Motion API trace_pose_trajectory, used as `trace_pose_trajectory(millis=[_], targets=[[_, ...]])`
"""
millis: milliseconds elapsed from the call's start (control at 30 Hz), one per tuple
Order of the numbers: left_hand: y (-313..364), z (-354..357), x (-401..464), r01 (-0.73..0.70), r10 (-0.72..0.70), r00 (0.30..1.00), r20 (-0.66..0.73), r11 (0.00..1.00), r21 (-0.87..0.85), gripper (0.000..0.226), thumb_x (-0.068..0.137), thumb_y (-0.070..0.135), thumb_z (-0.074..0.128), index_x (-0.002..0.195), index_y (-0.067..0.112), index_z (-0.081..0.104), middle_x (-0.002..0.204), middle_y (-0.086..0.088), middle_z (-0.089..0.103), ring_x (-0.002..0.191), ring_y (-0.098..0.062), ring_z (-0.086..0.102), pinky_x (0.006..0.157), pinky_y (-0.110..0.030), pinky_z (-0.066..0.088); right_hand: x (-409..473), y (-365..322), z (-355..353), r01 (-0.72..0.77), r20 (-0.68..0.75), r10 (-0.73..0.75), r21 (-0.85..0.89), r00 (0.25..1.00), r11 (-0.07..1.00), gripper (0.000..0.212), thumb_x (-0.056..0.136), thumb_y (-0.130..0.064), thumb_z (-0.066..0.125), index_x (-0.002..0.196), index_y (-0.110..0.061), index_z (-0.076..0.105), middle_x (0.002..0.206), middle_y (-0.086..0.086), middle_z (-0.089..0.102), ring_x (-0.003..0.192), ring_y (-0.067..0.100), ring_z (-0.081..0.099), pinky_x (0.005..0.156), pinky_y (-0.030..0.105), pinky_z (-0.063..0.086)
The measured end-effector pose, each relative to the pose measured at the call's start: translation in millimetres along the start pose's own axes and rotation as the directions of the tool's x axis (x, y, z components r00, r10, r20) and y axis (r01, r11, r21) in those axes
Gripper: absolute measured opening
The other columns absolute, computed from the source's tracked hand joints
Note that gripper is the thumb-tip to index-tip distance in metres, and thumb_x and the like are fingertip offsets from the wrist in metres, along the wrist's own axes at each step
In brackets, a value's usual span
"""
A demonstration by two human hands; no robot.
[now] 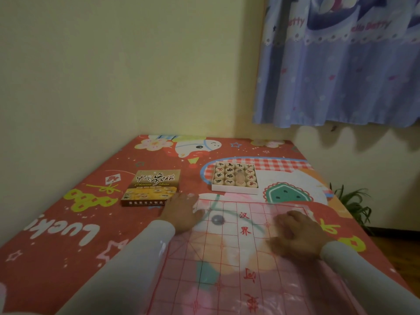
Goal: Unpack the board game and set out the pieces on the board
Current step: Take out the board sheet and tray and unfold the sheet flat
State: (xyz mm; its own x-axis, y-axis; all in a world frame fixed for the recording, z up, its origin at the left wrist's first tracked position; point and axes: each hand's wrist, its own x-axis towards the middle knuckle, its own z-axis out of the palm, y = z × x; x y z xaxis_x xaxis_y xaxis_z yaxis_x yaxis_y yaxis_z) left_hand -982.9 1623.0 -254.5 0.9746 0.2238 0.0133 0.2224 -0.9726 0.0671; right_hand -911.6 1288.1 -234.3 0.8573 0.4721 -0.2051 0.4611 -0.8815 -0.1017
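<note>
The box lid (pixel 151 188) is off and the tray of pieces (pixel 236 177) sits full beyond the thin board sheet (pixel 227 258), which lies spread on the bench (pixel 68 223). No piece is placed yet. My left hand (pixel 181 212) and right hand (pixel 295 233) press flat on the sheet, fingers spread, gripping nothing.

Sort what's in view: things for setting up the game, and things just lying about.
For the game: board sheet, tray of pieces, box lid, both under neither hand.
Just there: patterned cloth, curtain, plant.
</note>
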Motion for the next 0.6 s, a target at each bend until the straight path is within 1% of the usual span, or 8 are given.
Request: trace_pose_trajectory(millis=[33,67,100,200,300,333,467,600], targets=[[-3,-1,2,0.031,-0.029,0.994,-0.106,0.999,0.018,0.059,0.091,0.057,0.037,0.141,0.027,0.042,0.144,-0.008,0.045,0.131,-0.031,0.037,0.109,-0.042,0.031,2,-2,2,-0.002,-0.040,0.002,0.005,0.999,1.000,0.118,0.050,-0.101,0.009,0.147,-0.036,0.025,0.158,0.000,0.019,0.144,0.024,0.020,0.116,0.044,0.020],[-8,-1,6,0.082,-0.074,0.979,-0.191,0.996,0.032,0.053,0.092,0.051,0.039,0.136,0.024,0.048,0.138,-0.009,0.049,0.126,-0.031,0.040,0.106,-0.041,0.032,6,-5,3,0.000,-0.069,0.001,0.007,0.998,1.000,0.124,0.045,-0.101,0.000,0.147,-0.035,0.025,0.158,-0.001,0.019,0.144,0.024,0.019,0.116,0.044,0.019],[-13,-3,7,0.143,-0.130,0.963,-0.235,0.989,0.041,0.049,0.092,0.047,0.041,0.133,0.021,0.051,0.135,-0.010,0.050,0.124,-0.031,0.042,0.104,-0.041,0.032,8,-8,6,0.012,-0.088,-0.011,0.013,0.996,1.000,0.121,0.048,-0.099,0.000,0.148,-0.035,0.023,0.159,-0.001,0.017,0.145,0.023,0.017,0.117,0.044,0.017],[-29,2,11,0.283,-0.274,0.948,-0.161,0.958,0.037,0.049,0.094,0.044,0.037,0.134,0.018,0.046,0.139,-0.014,0.045,0.129,-0.034,0.037,0.107,-0.047,0.027,14,-21,13,0.094,-0.053,-0.094,-0.002,0.994,0.996,0.110,0.059,-0.094,0.009,0.151,-0.034,0.014,0.161,-0.003,0.008,0.148,0.022,0.007,0.119,0.044,0.010],[-42,10,20,0.290,-0.289,0.949,-0.123,0.957,-0.009,0.049,0.097,0.039,0.033,0.141,0.019,0.035,0.148,-0.014,0.033,0.137,-0.035,0.028,0.112,-0.054,0.019,23,-34,18,0.117,-0.028,-0.117,-0.013,0.993,0.993,0.086,0.081,-0.080,0.028,0.151,-0.034,0.012,0.162,-0.001,0.004,0.148,0.023,0.002,0.119,0.043,0.005],[-47,11,26,0.285,-0.286,0.950,-0.125,0.958,-0.032,0.048,0.098,0.038,0.031,0.141,0.019,0.034,0.150,-0.014,0.031,0.139,-0.035,0.026,0.113,-0.055,0.018,30,-37,20,0.121,-0.037,-0.121,-0.010,0.992,0.993,0.084,0.082,-0.078,0.028,0.151,-0.033,0.011,0.162,-0.001,0.003,0.148,0.023,0.002,0.119,0.043,0.005],[-70,9,49,0.301,-0.308,0.947,-0.085,0.949,-0.088,0.048,0.099,0.039,0.029,0.144,0.021,0.033,0.156,-0.012,0.024,0.144,-0.033,0.019,0.115,-0.056,0.013,56,-41,24,0.128,-0.054,-0.129,-0.019,0.990,0.992,0.106,0.060,-0.089,0.004,0.151,-0.034,0.010,0.162,-0.001,0.004,0.148,0.024,0.002,0.118,0.044,0.005],[-91,5,73,0.325,-0.331,0.942,-0.058,0.941,-0.097,0.051,0.100,0.041,0.027,0.147,0.021,0.029,0.159,-0.011,0.019,0.145,-0.033,0.015,0.116,-0.054,0.011,73,-45,21,0.125,-0.046,-0.125,-0.008,0.991,0.992,0.110,0.059,-0.093,0.002,0.151,-0.034,0.008,0.162,-0.002,0.001,0.148,0.024,0.000,0.119,0.043,0.003]])
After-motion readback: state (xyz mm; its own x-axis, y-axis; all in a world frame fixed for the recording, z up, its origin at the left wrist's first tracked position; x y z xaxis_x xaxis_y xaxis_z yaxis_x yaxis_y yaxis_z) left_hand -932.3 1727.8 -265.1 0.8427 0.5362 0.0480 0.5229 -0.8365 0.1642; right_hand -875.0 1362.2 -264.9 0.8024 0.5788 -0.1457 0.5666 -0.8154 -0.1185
